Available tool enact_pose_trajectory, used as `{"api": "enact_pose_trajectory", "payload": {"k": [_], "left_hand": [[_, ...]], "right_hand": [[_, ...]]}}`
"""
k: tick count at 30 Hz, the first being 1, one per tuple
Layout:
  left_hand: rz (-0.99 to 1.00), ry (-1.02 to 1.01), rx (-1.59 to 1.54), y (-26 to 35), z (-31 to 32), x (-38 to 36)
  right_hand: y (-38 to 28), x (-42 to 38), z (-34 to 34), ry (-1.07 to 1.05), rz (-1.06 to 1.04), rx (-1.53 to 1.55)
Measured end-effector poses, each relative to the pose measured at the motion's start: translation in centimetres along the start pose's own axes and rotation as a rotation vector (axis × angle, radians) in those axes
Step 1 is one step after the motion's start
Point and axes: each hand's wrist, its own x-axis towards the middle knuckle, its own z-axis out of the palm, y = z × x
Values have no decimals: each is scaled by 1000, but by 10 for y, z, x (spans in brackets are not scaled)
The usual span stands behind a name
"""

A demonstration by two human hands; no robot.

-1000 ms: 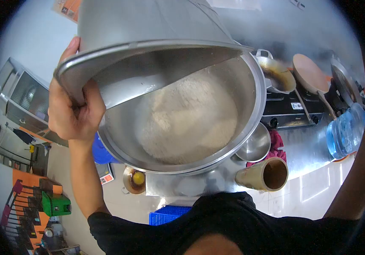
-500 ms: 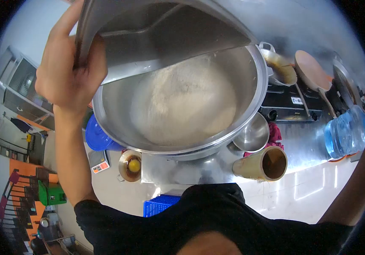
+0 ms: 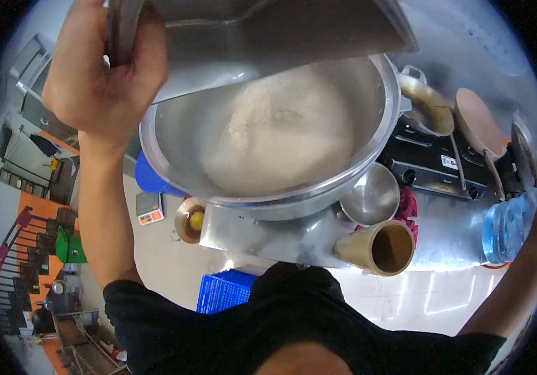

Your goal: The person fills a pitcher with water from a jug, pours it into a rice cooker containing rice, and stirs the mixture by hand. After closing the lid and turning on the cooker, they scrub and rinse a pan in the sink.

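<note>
At the upper left, my left hand (image 3: 106,75) is wrapped round the edge of a large metal container (image 3: 268,47). The container is tilted above a wide metal pot (image 3: 149,147). Pale powder (image 3: 287,137) lies in the pot, heaped towards its back left. Of my right side only the forearm shows at the right edge; the hand is hidden past a blue water bottle (image 3: 507,231). A small metal bowl (image 3: 371,195) and a hollow bamboo-like tube (image 3: 356,247) stand right of the pot.
A black gas stove (image 3: 434,172) stands at the right with a used wok (image 3: 428,106) and a pink-beige pan (image 3: 478,122). A small scale (image 3: 149,207), a cup with yellow contents (image 3: 190,220) and a blue crate (image 3: 226,291) are at the lower left. A dark red cloth (image 3: 408,209) lies beside the bowl.
The metal container and my left hand have moved slightly up in view. The camera view has shifted and turned a little, so the pot and stove appear tilted. My left hand keeps its hold.
</note>
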Motion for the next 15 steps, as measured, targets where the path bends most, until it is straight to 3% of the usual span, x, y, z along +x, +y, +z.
{"api": "enact_pose_trajectory", "payload": {"k": [1, 3, 4, 6, 9, 10, 11, 12, 13, 15], "left_hand": [[-2, -15, -1, 2, -6, 1], [130, -293, 57, 10, -19, 21], [129, -292, 74, 9, -16, 19], [39, -41, -206, 3, -6, 11], [118, -29, 28, -6, -10, 17], [115, -33, 39, -11, -10, 14], [-27, -26, -90, -19, -7, 8], [-172, -18, -215, -29, -4, 1], [-180, -24, -197, -39, 3, -5], [-402, 273, -363, -61, 16, -19]], "right_hand": [[4, -2, 2, 7, 16, -12], [6, 1, 2, 12, 20, -29], [7, -1, 1, 21, 16, -41], [5, -1, 2, 24, -10, -83], [-17, 1, 3, 17, -93, -158], [-41, -3, 0, 83, 149, 128], [-59, -7, -1, 139, 389, 415], [-65, -11, -5, 134, 371, 417], [-62, -14, -14, 63, 242, 371], [-49, -15, -31, -81, -24, 279]]}}
